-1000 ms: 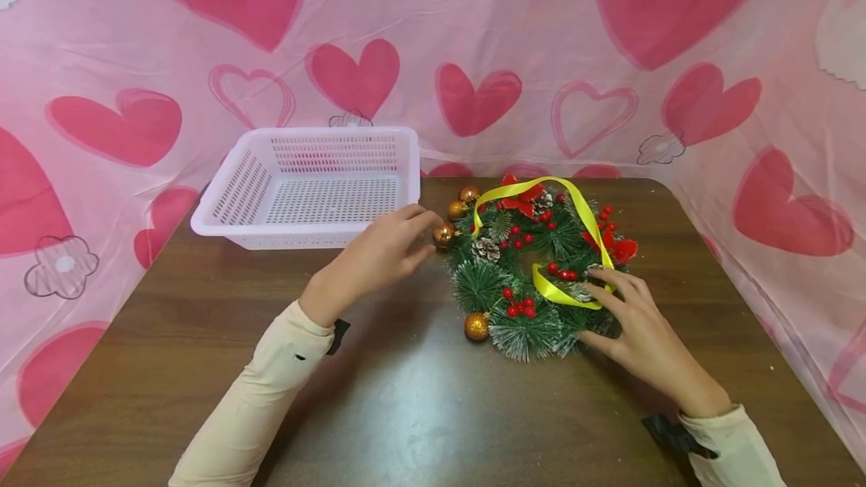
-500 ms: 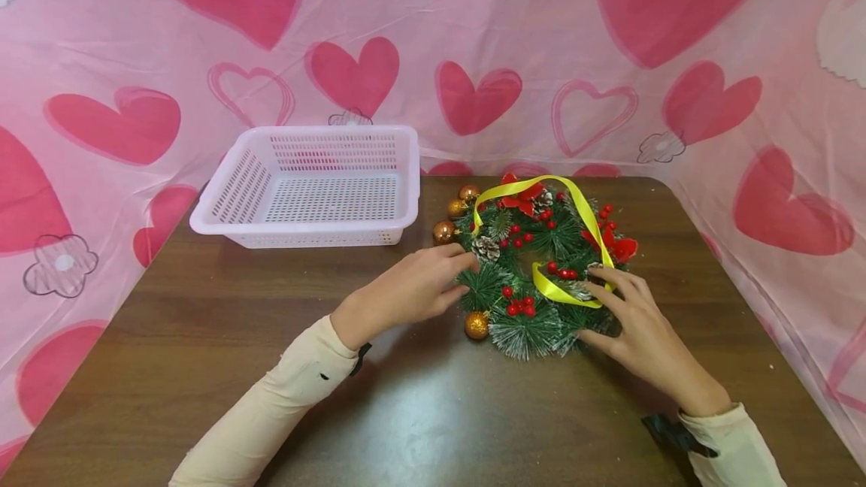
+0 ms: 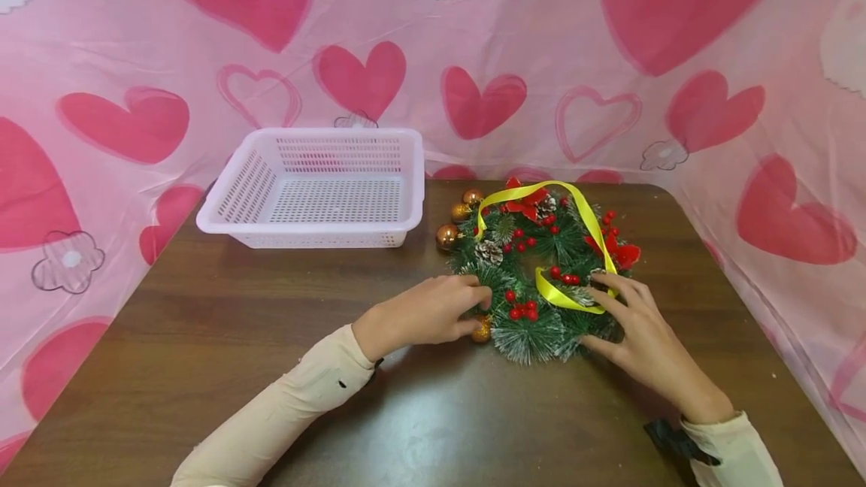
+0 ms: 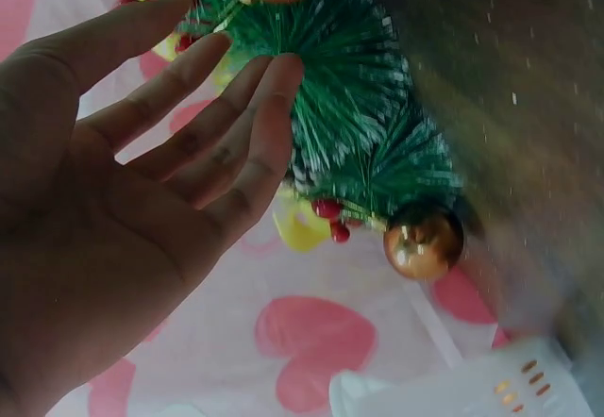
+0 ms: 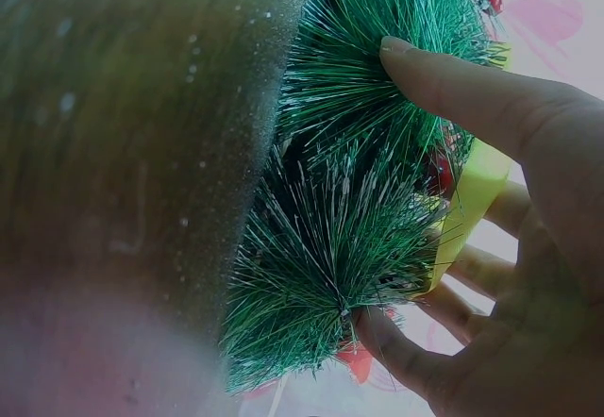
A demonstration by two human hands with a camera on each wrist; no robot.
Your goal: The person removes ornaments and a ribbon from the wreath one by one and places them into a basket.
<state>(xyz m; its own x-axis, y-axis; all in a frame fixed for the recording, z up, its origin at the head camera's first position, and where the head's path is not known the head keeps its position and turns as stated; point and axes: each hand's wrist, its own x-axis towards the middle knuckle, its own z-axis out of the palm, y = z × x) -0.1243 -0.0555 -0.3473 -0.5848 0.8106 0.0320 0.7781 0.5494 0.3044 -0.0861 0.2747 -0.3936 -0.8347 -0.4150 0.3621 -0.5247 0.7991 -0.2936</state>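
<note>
A green Christmas wreath (image 3: pixel 528 340) lies on the table, dressed with red berries (image 3: pixel 523 311), pinecones (image 3: pixel 489 252), red flowers and shiny orange-gold baubles (image 3: pixel 447 236). A yellow ribbon (image 3: pixel 591 224) loops loosely over it. At the wreath's lower left, my left hand (image 3: pixel 426 314) hovers with relaxed fingers, partly covering a glittery gold bauble (image 3: pixel 482 331). In the left wrist view those fingers are spread, with nothing in the palm. My right hand (image 3: pixel 643 340) rests on the lower right edge, thumb and fingers spread; its thumb (image 5: pixel 444 82) touches the needles in the right wrist view.
A pale pink slotted plastic basket (image 3: pixel 304 228) stands at the back left, with nothing inside. The brown wooden table (image 3: pixel 203 337) meets a pink heart-patterned cloth (image 3: pixel 473 21) behind and at the sides.
My left hand has moved down and right along the wreath's left edge, from the copper bauble to the lower gold one. My right hand has stayed in place on the wreath.
</note>
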